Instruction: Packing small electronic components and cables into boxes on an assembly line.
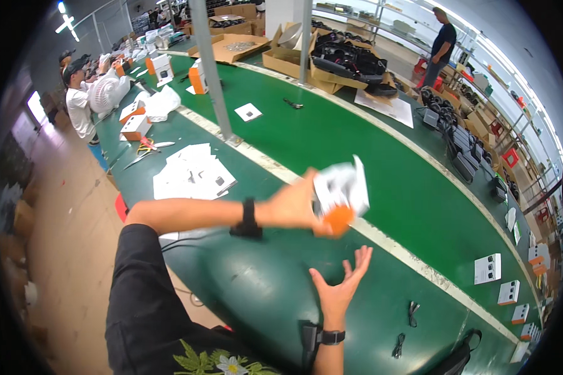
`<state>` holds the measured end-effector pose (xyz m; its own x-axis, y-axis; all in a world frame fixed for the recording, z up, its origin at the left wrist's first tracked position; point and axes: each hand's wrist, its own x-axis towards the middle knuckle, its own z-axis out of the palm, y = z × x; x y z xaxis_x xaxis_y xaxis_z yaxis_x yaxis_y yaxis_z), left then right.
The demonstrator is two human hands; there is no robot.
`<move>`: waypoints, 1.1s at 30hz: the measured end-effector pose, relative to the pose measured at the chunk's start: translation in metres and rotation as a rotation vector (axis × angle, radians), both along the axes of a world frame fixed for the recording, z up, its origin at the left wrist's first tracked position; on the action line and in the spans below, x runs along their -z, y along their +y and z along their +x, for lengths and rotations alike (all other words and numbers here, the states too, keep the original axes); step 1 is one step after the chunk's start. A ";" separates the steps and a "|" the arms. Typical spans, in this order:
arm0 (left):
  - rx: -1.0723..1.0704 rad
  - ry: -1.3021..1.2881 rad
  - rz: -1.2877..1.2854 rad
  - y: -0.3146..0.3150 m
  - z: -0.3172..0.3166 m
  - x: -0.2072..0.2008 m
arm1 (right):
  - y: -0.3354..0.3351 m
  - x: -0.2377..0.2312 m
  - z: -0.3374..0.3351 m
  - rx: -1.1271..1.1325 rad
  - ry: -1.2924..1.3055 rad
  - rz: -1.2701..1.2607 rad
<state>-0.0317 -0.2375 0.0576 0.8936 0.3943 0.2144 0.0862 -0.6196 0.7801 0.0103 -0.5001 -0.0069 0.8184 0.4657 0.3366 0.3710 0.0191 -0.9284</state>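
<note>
Over the edge of the green belt, my left hand (297,203) grips a white and orange box (347,184), its top flap standing up. Motion blurs the box, and its inside is hidden. Just below it, my right hand (341,287) is raised with fingers spread, holding nothing and apart from the box. To the left, a pile of white printed leaflets (191,175) lies on the green table (250,275). Beyond it are scissors (147,147) with orange handles. Two black coiled cables, one nearer (398,345) and one farther (413,314), lie right of my right hand.
A metal post (212,75) rises beside the belt (369,156). The belt carries a leaflet (249,112), a black cable (292,104) and several white boxes (487,269) at right. Cartons of black parts (347,59) stand beyond. People work at far left; one person (442,47) stands at back right.
</note>
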 end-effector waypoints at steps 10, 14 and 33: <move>0.056 -0.019 -0.073 0.080 -0.004 -0.001 | -0.024 0.034 0.002 -0.012 -0.231 -0.263; -0.507 0.300 0.553 0.257 0.008 0.037 | -0.013 0.005 -0.002 -0.106 -0.006 -0.170; -0.451 0.287 0.697 0.267 -0.004 0.068 | -0.018 0.012 0.018 -0.140 0.059 -0.075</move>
